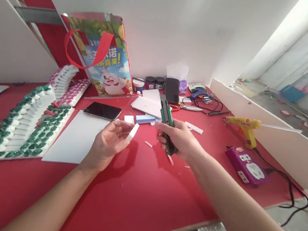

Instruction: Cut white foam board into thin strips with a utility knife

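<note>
My left hand pinches a small white strip between thumb and fingers, above the red tabletop. In my right hand is a green utility knife, fingers wrapped round its handle and the blade end pointing up and away from me. The strip and the knife are apart. Beyond my hands lie a blue-and-white block and white sheet pieces. Thin white offcuts are scattered on the table between and near my hands.
On the left are a white sheet, a phone and white panels with green and pink beads. A printed bag stands behind. To the right are a yellow glue gun and a purple power strip with a black cord.
</note>
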A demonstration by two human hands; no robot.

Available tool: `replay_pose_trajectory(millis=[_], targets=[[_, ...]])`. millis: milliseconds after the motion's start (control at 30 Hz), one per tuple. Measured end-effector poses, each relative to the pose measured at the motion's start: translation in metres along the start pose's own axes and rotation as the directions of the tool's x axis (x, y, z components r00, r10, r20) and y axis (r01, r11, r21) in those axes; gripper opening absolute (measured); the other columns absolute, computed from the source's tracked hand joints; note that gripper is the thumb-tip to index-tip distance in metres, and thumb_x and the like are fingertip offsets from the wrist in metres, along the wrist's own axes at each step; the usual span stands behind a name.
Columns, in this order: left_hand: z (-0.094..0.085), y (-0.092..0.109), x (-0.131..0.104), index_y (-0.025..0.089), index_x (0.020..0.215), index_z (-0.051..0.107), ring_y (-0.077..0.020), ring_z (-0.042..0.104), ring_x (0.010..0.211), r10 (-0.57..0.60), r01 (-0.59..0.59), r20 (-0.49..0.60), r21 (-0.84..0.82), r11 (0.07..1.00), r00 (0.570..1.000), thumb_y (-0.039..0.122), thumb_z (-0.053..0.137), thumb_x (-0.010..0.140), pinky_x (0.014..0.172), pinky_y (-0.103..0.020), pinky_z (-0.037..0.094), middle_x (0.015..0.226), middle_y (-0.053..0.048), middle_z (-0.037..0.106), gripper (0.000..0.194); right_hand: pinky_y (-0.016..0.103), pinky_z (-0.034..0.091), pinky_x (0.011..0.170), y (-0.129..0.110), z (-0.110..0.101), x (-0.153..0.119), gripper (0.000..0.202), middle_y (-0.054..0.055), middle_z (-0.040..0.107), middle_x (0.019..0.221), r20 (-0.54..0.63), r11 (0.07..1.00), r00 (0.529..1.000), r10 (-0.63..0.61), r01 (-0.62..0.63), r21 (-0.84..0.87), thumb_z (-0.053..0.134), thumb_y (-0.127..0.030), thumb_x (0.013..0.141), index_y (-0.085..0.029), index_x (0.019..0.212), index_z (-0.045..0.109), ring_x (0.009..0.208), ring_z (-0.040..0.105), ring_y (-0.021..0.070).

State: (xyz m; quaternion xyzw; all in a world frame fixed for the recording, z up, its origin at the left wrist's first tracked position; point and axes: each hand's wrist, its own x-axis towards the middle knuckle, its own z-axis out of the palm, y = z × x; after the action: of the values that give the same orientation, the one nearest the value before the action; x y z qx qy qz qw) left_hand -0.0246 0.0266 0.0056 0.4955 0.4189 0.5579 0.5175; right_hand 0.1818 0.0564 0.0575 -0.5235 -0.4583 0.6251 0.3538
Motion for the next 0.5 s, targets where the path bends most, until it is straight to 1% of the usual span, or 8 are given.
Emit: replay_pose_trajectory(millis=[33,100,167,233,267,333,433,500], targets=[[-0.001,0.001,0.001,0.021,0.102,0.064,-0.0226,0.064,0.104,-0.043,0.043,0.005,-0.087,0.995,0.999,0.039,0.082,0.069,0.096,-0.038,0.051,0.107,-0.006,0.067,0.042,0.021,0.037,0.044,0.002,0.006,0.007,0.026,-0.007,0.045,0.059,0.031,1.000,1.000,0.003,-0.002,-0.020,0.062,-0.035,0.084,-0.022,0.079,0.040,0.045,0.042,0.0080],[-0.004,0.001,0.001,0.021,0.103,0.066,-0.0251,0.066,0.103,-0.085,0.086,0.014,-0.211,0.974,0.996,0.044,0.081,0.067,0.094,-0.040,0.053,0.108,-0.007,0.069,0.045,0.023,0.035,0.045,0.009,0.016,0.016,0.034,-0.006,0.047,0.061,0.048,0.957,0.998,-0.044,0.056,-0.285,0.070,-0.039,0.077,-0.023,0.079,0.041,0.048,0.045,0.0100],[-0.008,0.000,0.001,0.021,0.104,0.067,-0.0287,0.065,0.108,-0.128,0.123,-0.001,-0.271,0.955,0.992,0.048,0.077,0.069,0.093,-0.043,0.055,0.112,-0.010,0.069,0.046,0.024,0.034,0.049,0.017,0.021,0.018,0.039,-0.002,0.054,0.071,0.033,0.748,0.992,-0.118,0.111,-0.654,0.077,-0.038,0.070,-0.022,0.082,0.044,0.059,0.053,0.0145],[-0.009,-0.001,0.001,0.020,0.107,0.066,-0.0317,0.063,0.114,-0.178,0.168,-0.009,-0.295,0.941,0.984,0.053,0.071,0.074,0.092,-0.045,0.056,0.118,-0.012,0.068,0.047,0.026,0.034,0.055,0.024,0.023,0.015,0.033,0.004,0.060,0.085,0.042,0.489,0.985,-0.165,0.119,-0.864,0.074,-0.034,0.075,-0.020,0.090,0.048,0.075,0.059,0.0195],[-0.009,-0.001,0.000,0.020,0.108,0.065,-0.0325,0.062,0.115,-0.204,0.194,-0.002,-0.304,0.933,0.979,0.056,0.067,0.076,0.091,-0.046,0.057,0.120,-0.013,0.067,0.048,0.026,0.034,0.057,0.026,0.022,0.014,0.026,0.007,0.062,0.090,0.050,0.396,0.984,-0.172,0.115,-0.911,0.068,-0.031,0.081,-0.019,0.095,0.049,0.080,0.061,0.0211],[-0.008,0.000,-0.001,0.020,0.111,0.064,-0.0327,0.064,0.113,-0.253,0.251,0.039,-0.335,0.908,0.967,0.059,0.061,0.078,0.091,-0.048,0.057,0.121,-0.014,0.067,0.051,0.028,0.033,0.058,0.026,0.016,0.010,0.013,0.010,0.064,0.093,0.043,0.284,0.987,-0.158,0.087,-0.955,0.053,-0.021,0.090,-0.017,0.102,0.050,0.083,0.063,0.0221],[-0.006,0.002,-0.002,0.019,0.112,0.063,-0.0308,0.067,0.104,-0.322,0.344,0.126,-0.428,0.836,0.938,0.063,0.058,0.078,0.097,-0.051,0.054,0.114,-0.014,0.068,0.056,0.029,0.030,0.057,0.018,0.002,0.006,0.017,0.012,0.065,0.089,-0.050,0.172,0.990,-0.130,-0.027,-0.985,0.044,-0.009,0.088,-0.015,0.103,0.052,0.079,0.064,0.0228],[-0.005,0.002,-0.002,0.018,0.111,0.064,-0.0297,0.067,0.103,-0.341,0.380,0.170,-0.484,0.788,0.924,0.065,0.058,0.078,0.102,-0.051,0.051,0.110,-0.013,0.069,0.057,0.029,0.029,0.056,0.010,-0.008,0.005,0.015,0.013,0.064,0.088,-0.135,0.150,0.976,-0.169,-0.110,-0.983,0.045,-0.008,0.088,-0.014,0.099,0.053,0.078,0.064,0.0237]])
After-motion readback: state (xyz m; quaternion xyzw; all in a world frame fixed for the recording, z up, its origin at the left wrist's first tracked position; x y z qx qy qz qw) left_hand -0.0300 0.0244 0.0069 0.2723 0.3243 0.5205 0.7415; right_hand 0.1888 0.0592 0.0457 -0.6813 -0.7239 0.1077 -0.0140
